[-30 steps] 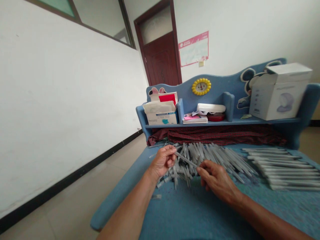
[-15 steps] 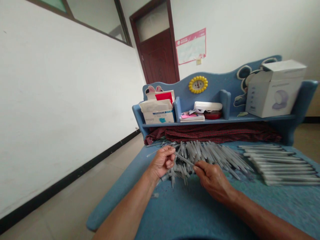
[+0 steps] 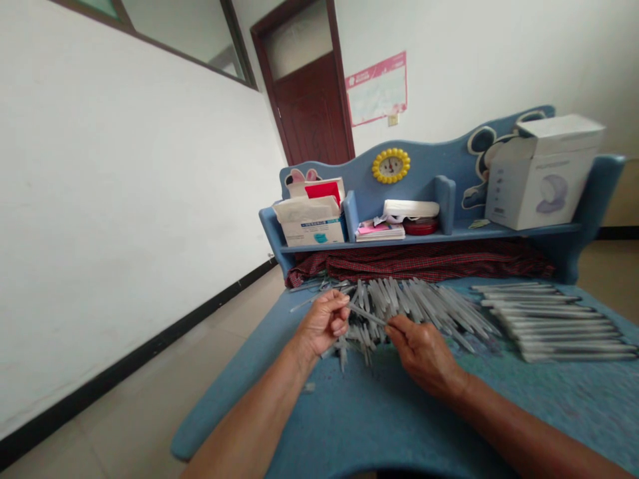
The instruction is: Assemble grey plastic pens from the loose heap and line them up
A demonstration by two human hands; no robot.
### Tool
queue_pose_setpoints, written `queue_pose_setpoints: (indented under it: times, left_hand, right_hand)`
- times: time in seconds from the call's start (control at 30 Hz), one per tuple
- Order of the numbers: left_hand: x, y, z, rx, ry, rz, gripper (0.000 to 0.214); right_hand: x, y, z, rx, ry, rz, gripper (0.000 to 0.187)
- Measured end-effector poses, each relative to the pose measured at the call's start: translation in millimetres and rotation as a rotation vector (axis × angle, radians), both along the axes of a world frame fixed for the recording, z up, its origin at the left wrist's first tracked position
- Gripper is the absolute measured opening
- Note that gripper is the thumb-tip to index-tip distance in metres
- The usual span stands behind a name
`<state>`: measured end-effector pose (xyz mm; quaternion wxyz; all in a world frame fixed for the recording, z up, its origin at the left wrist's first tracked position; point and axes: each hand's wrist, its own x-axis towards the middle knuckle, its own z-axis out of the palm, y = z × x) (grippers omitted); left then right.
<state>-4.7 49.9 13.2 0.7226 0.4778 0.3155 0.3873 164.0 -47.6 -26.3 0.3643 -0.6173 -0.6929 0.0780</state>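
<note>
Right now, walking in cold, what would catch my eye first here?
The left hand and right hand pinch one grey strip between them, in front of a loose pile of such strips. A neat stack lies to the right on the blue desk, and a yellow clock sits on the backboard behind.

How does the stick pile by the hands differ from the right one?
The middle pile is a crossed jumble; the right pile lies in neat rows. The left hand and right hand hold a stick over the middle pile; the right pile lies untouched. Both are thin grey sticks.
</note>
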Motion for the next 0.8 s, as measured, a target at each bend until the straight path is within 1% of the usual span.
queue_pose_setpoints:
  times: [0.13, 0.27, 0.43, 0.7, 0.8]
  left_hand:
    - [-1.0, 1.1, 1.7, 0.020, -0.027, 0.003, 0.026]
    - [0.3, 2.3, 3.4, 0.053, -0.016, 0.010, 0.026]
    - [4.2, 4.6, 4.9, 0.089, 0.009, 0.029, 0.023]
    - [12.0, -1.0, 2.9, 0.110, 0.090, -0.056, 0.019]
    - [12.6, -1.9, 2.4, 0.124, 0.115, -0.083, 0.018]
  right_hand:
    - [-0.7, -0.9, 2.2, -0.013, -0.021, 0.015, 0.034]
    - [-0.2, -2.8, 9.8, -0.027, -0.091, 0.026, 0.030]
    - [5.3, 0.9, 19.7, -0.020, -0.180, -0.023, 0.029]
    - [9.4, 4.3, 25.2, 0.010, -0.254, -0.011, 0.022]
    - [14.9, 3.2, 34.1, 0.000, -0.305, 0.012, 0.020]
